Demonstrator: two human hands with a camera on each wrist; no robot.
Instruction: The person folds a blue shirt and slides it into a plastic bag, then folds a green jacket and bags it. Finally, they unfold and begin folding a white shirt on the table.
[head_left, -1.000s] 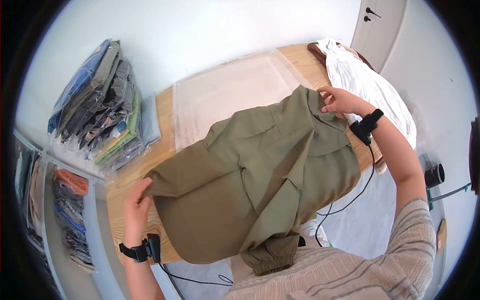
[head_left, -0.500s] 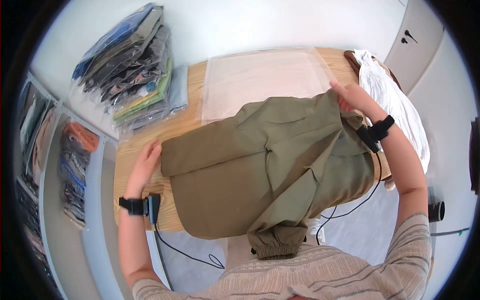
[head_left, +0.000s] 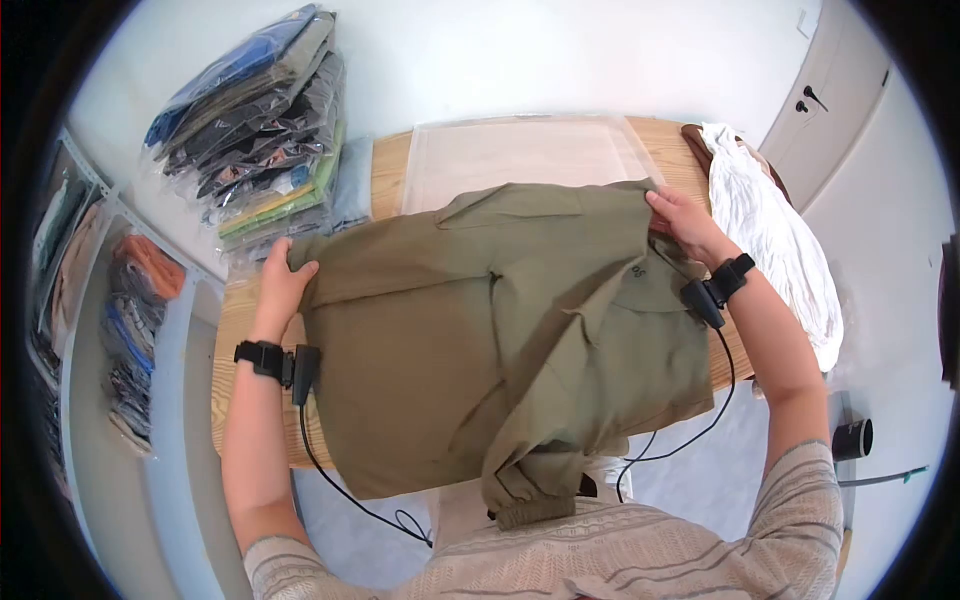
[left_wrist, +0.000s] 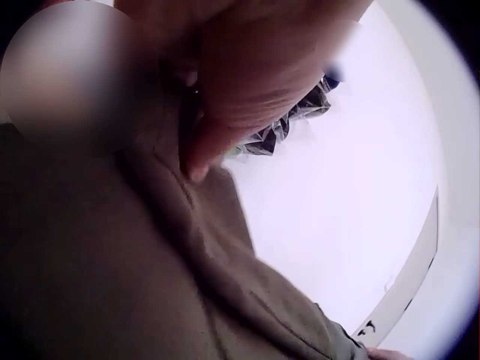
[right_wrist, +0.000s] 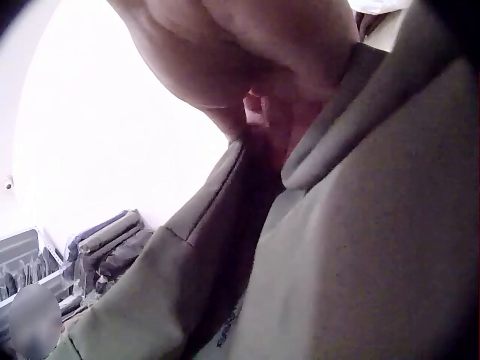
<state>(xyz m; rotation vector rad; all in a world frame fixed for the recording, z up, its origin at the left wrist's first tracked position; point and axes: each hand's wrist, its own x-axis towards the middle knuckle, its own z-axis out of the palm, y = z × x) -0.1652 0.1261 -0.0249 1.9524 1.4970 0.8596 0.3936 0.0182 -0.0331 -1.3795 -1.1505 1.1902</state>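
An olive-green jacket (head_left: pixel 410 350) is held up by its two far corners over the table's front part. My left hand (head_left: pixel 283 290) pinches its left far corner between thumb and fingers. At the right far corner, by the collar end, my right hand (head_left: pixel 688 222) grips the cloth. One sleeve lies folded across the front, and its gathered elastic cuff (head_left: pixel 535 510) hangs toward my body. In the left wrist view, the thumb (left_wrist: pixel 199 161) presses on the folded cloth. The right wrist view shows fabric folds running up into the right hand (right_wrist: pixel 255 52), its fingertips partly hidden.
Clear plastic bags (head_left: pixel 520 150) lie flat at the table's back. A tall stack of bagged clothes (head_left: pixel 265 130) stands at the back left, above shelves (head_left: pixel 80 350) with more clothes. White cloth (head_left: pixel 765 230) drapes over the right end. Cables (head_left: pixel 330 470) hang from both wrist cameras.
Both hands have lifted the far edge, and the jacket's left end has risen off the table. My left hand has moved up and taken hold of the corner it was beside.
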